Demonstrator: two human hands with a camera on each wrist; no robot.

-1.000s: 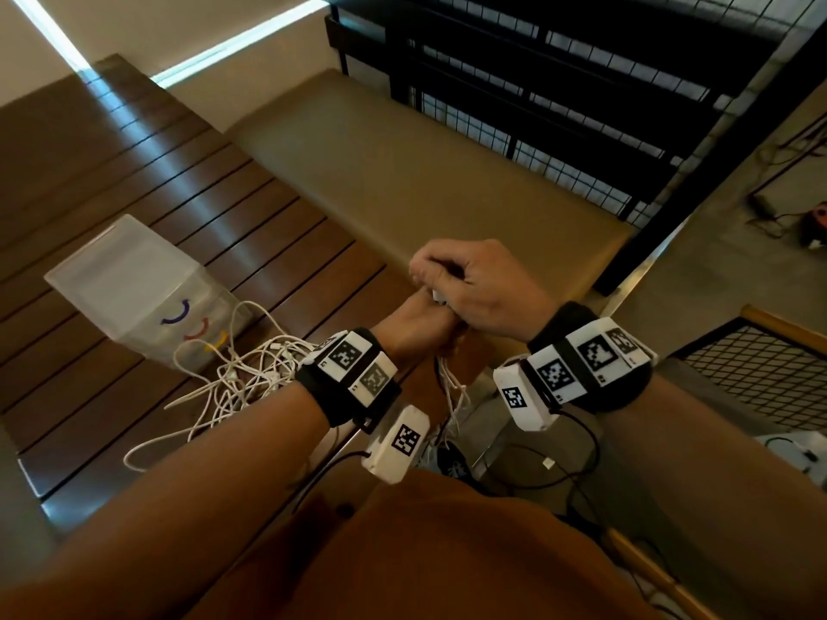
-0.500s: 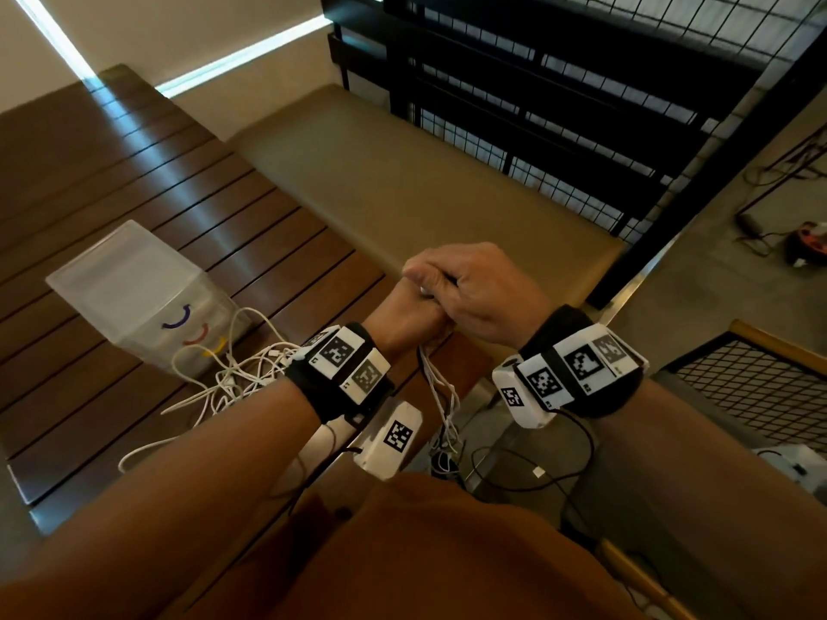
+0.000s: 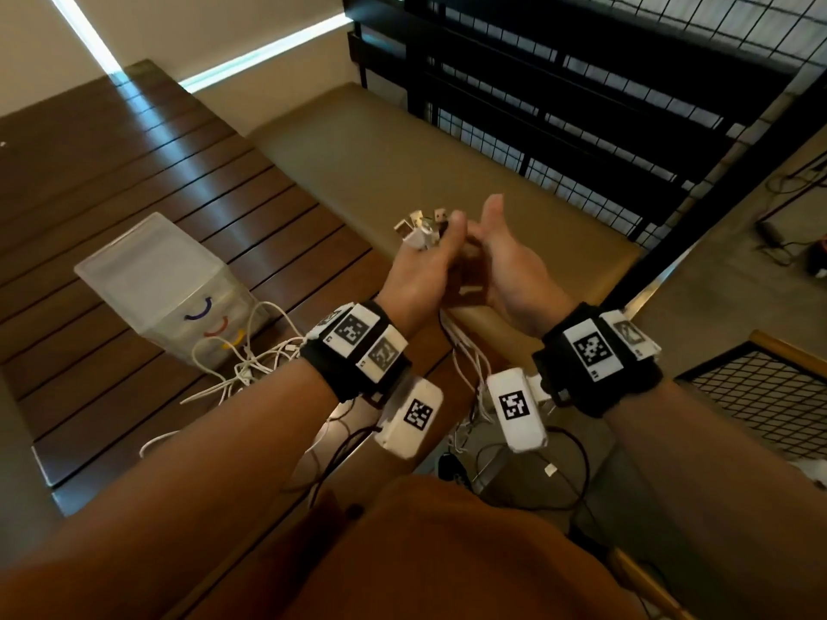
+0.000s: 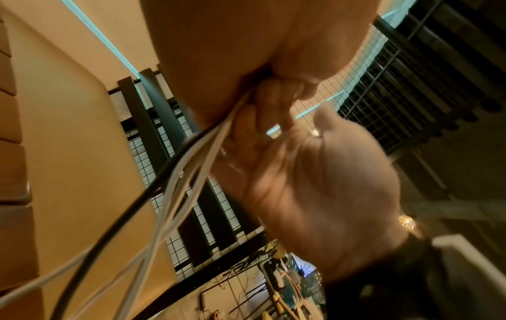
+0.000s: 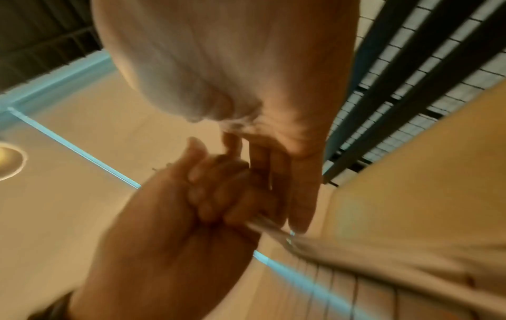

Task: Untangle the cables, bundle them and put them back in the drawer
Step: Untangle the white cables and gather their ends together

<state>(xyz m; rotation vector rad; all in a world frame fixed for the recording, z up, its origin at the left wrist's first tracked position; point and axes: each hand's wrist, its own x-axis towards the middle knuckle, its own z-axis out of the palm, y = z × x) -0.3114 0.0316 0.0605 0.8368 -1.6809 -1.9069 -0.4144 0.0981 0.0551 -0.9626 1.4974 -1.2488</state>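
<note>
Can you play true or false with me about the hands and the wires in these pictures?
1. The left hand holds a bunch of cables with the plugs sticking up. True.
2. The right hand is far away from the left hand. False: it is right beside it, fingers open.
3. The plastic drawer box stands on the brown slatted table. True.
4. All the cables are in the hand. False: a white tangle lies on the table by the box.
5. Every held cable is white. False: the left wrist view shows a black cable too.
</note>
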